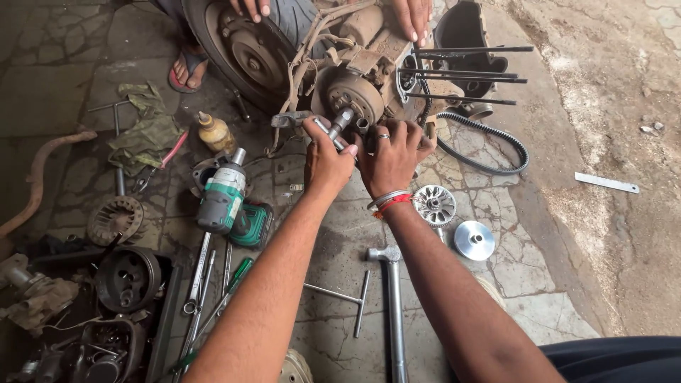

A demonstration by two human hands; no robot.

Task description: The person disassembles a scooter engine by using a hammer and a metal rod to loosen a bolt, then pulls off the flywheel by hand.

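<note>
A scooter engine (369,78), dusty and stripped, is seen from above lying on a cracked stone floor (525,262). A metal socket wrench (339,126) is set against the engine's round rotor, just left of centre. The left hand (325,157) is clenched around the wrench's handle. The right hand (391,157) is pressed right beside it, fingers curled over the engine's lower edge; whether anything is gripped there cannot be told.

At the top edge, another person's two hands (415,15) are rested on the engine and its rear wheel (248,42), and a sandalled foot (186,69) is planted to the left. Long black studs (468,74) are seen jutting rightward from the engine, and a black drive belt (489,145) is looped below them.

Left of the arms the floor is crowded: a green cordless impact driver (225,200), spanners (198,284), a rag (145,124) and dark engine parts (128,278). Between the forearms lie a T-handle wrench (340,296) and a hammer (391,312). Two shiny pulley discs (454,223) are placed just right of the right wrist. Beyond them, the bare ground to the right is open, with only a flat metal strip (606,183) near the edge.
</note>
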